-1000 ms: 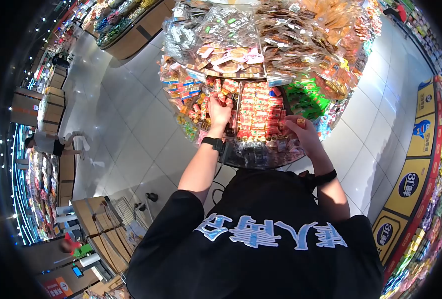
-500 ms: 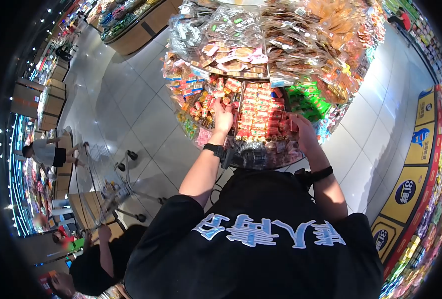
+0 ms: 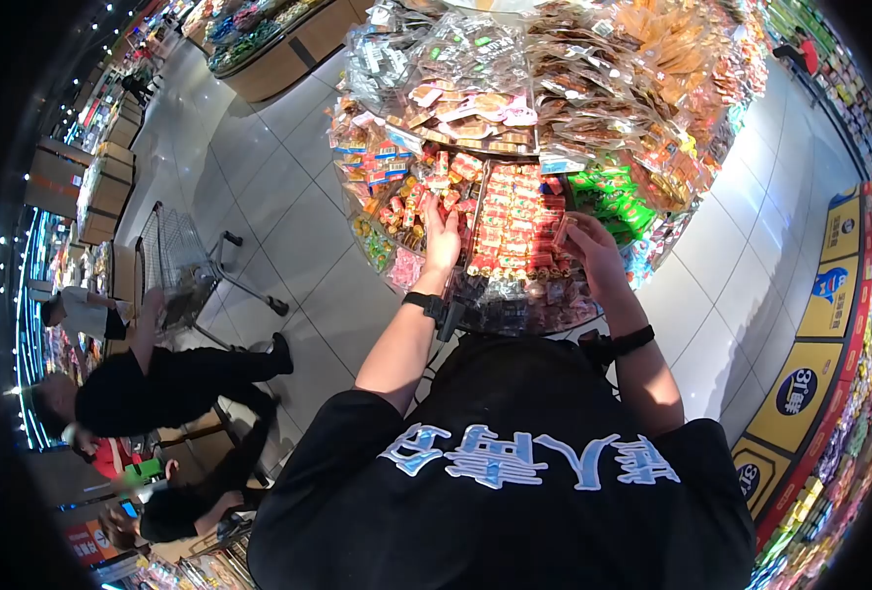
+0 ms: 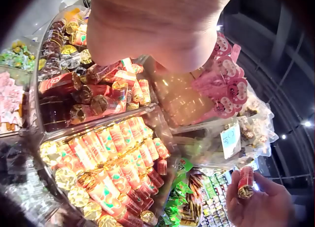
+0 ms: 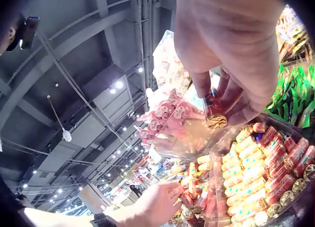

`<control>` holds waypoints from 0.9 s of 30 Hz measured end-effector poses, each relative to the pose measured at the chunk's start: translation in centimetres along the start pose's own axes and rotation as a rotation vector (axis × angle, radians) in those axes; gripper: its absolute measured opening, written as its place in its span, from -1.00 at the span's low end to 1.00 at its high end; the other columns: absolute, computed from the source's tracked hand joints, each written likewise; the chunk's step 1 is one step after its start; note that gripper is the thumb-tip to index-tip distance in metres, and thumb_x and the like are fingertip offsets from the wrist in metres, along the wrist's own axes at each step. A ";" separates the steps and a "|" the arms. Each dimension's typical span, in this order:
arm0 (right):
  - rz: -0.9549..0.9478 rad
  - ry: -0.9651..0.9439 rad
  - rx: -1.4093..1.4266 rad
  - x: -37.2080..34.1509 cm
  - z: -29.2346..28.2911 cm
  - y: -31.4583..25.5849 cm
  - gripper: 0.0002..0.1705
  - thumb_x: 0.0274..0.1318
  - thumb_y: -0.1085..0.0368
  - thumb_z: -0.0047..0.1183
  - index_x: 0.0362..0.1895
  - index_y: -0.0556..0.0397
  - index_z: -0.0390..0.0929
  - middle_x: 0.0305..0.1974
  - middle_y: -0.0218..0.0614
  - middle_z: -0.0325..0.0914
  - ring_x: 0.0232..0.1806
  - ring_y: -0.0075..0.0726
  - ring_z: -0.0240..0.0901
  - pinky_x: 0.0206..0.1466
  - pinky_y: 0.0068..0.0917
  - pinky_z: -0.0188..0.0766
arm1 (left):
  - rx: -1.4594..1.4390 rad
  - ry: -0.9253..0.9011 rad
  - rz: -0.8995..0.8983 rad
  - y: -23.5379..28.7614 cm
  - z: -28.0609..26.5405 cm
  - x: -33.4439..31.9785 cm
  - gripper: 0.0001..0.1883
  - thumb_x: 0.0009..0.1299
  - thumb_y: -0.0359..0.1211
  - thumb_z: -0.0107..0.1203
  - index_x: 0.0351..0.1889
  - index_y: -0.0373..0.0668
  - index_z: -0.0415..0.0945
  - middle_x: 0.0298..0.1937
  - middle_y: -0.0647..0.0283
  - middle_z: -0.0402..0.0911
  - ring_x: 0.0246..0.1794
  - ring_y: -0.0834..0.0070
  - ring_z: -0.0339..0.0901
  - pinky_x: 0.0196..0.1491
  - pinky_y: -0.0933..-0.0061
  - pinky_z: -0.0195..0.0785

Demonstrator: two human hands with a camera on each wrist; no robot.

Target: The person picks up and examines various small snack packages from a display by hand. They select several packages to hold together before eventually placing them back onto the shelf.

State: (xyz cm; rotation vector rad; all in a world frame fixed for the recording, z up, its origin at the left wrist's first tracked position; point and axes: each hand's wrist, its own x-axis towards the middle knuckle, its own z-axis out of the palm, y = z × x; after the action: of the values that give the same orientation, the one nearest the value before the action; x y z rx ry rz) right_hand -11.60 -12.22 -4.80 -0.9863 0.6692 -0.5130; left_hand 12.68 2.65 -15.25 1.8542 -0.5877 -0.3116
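My right hand pinches one red-wrapped candy roll with a gold end between thumb and fingers, above the right edge of the neatly stacked candy rolls. Over the neighbouring left compartment, my left hand reaches with its fingers extended among loosely heaped red and gold rolls. No roll shows in its grasp; in the right wrist view its fingertips lie right at the heap. A clear divider separates the loose rolls from the stacked ones.
Green packets fill the compartment to the right. Clear-bagged snacks pile up on the higher tier behind. Dark wrapped pieces lie along the near rim. On the left are a person in black and a shopping cart.
My right hand has lifted and turned the roll beside the stack. The left hand's fingers look straighter over the loose rolls. A person in black and a cart have come into view at left.
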 end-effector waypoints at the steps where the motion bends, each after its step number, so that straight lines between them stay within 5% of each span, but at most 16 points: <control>1: -0.003 0.001 0.010 -0.1 0.3 -0.2 -0.71 0.34 0.33 -0.04 0.10 0.09 0.45 -0.15 -0.36 0.56 -0.12 -0.48 0.53 0.06 -0.45 0.50 | -0.031 -0.002 -0.009 -0.8 0.1 0.1 -0.39 0.43 -0.35 -0.05 0.41 -0.33 0.07 0.47 0.00 0.07 0.51 0.19 -0.02 0.49 0.34 -0.18; 14: -0.036 -0.065 0.064 -0.2 1.5 -2.2 -0.60 0.25 0.37 0.08 0.17 0.12 0.43 -0.14 -0.34 0.54 -0.15 -0.45 0.54 -0.02 -0.52 0.53 | -0.020 0.001 0.036 -1.2 -0.2 0.0 -0.50 0.35 -0.39 0.07 0.24 -0.34 0.29 0.40 -0.06 0.18 0.40 0.11 0.17 0.40 0.29 0.05; 18: -0.048 -0.084 0.059 0.0 1.1 -2.1 -0.62 0.27 0.40 0.04 0.16 0.13 0.40 -0.03 -0.27 0.56 -0.10 -0.46 0.54 0.03 -0.52 0.53 | 0.108 -0.006 0.188 2.8 -0.2 -1.0 -0.52 0.30 -0.44 0.09 0.20 -0.31 0.34 0.34 -0.09 0.25 0.33 0.09 0.27 0.35 0.27 0.13; 19: -0.046 -0.086 0.072 -0.1 1.2 -2.2 -0.62 0.24 0.40 0.08 0.14 0.13 0.41 -0.06 -0.27 0.57 -0.12 -0.46 0.54 0.01 -0.52 0.52 | -0.025 -0.064 0.167 4.8 -0.1 -1.4 -0.60 0.33 -0.47 0.07 0.15 -0.32 0.38 0.22 -0.03 0.41 0.17 0.21 0.44 0.25 0.34 0.27; 22: -0.036 -0.126 0.100 -0.4 1.8 -2.9 -0.63 0.19 0.42 0.13 0.09 0.12 0.41 -0.05 -0.23 0.59 -0.10 -0.44 0.54 0.02 -0.52 0.51 | -0.421 -0.384 0.030 10.1 0.1 -2.5 -0.68 0.41 -0.50 0.06 0.12 -0.33 0.41 -0.04 0.21 0.59 -0.03 0.55 0.52 0.13 0.53 0.37; 27: -0.088 -0.173 0.068 -1.7 3.6 -4.8 -0.64 0.13 0.48 0.14 0.04 0.12 0.43 -0.01 -0.20 0.59 0.00 -0.41 0.53 0.11 -0.51 0.47 | -0.642 -0.683 0.014 15.8 -0.8 -4.5 -0.67 0.42 -0.48 0.11 0.14 -0.30 0.43 -0.02 0.23 0.61 -0.01 0.61 0.53 0.10 0.57 0.40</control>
State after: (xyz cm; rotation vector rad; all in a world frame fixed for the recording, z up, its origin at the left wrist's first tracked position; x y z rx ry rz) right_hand -10.68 -11.23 1.25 -0.9867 0.4527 -0.5177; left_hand 5.39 1.51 -0.51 1.0961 -0.8349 -1.0179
